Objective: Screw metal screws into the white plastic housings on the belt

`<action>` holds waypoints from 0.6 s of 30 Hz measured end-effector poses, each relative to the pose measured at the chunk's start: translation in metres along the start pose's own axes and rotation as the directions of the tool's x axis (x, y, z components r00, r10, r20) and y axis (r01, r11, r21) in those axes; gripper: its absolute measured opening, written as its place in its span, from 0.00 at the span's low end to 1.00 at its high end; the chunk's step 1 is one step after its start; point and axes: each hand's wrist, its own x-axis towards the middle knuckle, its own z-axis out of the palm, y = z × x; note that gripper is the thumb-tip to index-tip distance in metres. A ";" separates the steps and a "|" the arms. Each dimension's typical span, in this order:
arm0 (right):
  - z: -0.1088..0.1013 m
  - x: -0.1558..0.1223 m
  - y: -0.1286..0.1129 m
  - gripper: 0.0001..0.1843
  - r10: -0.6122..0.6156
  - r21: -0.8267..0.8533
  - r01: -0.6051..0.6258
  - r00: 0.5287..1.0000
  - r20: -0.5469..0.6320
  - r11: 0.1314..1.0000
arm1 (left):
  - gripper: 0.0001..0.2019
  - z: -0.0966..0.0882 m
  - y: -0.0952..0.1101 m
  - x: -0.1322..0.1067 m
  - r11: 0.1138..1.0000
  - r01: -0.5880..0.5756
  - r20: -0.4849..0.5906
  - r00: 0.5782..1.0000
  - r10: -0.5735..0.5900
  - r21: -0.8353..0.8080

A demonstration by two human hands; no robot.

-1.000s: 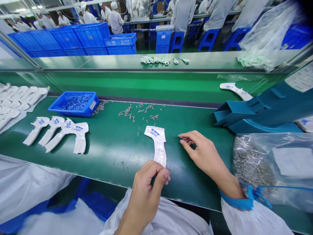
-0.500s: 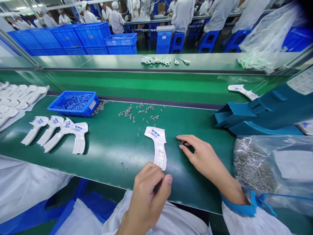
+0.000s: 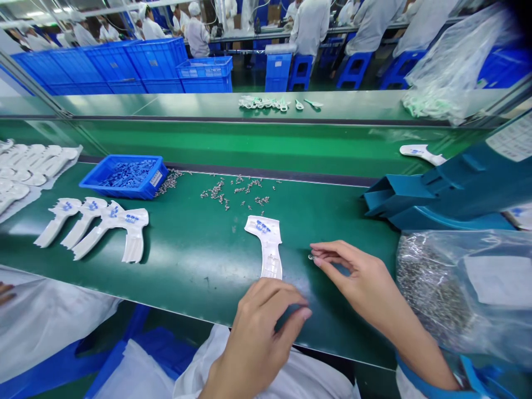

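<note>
In the head view, a white plastic handle shell [image 3: 270, 244] with blue pieces in its wide end lies on the green work surface in front of me. My left hand [image 3: 266, 327] is just below it, covering its lower tip. The thumb and forefinger there stand apart with nothing visible between them. To the right of the shell, my right hand [image 3: 353, 271] pinches a small shiny metal part [image 3: 311, 257] between its fingertips, too small to name exactly. Loose small metal parts [image 3: 216, 191] are scattered beyond the shell.
At left stand a blue bin [image 3: 124, 174] of small blue pieces and several white shells [image 3: 135, 235] in a row. A bag of metal parts [image 3: 432, 288] and a teal holder [image 3: 449, 194] flank my right arm. Another white shell [image 3: 423, 152] lies on the green belt behind.
My right hand has moved slightly right and toward me, with the small metal part showing at its fingertips. My left hand's thumb and forefinger have spread. The shell on the belt has shifted right.
</note>
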 end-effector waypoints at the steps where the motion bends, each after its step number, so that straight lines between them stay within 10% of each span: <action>1: -0.001 -0.003 0.000 0.10 0.016 0.026 -0.016 1.000 0.002 1.000 | 0.04 0.002 0.000 0.001 1.000 0.005 -0.022 1.000 -0.004 0.025; 18: -0.003 -0.019 -0.036 0.14 0.154 0.349 -0.193 0.979 0.137 0.917 | 0.08 0.012 -0.005 0.012 0.999 0.009 -0.120 0.993 -0.005 0.033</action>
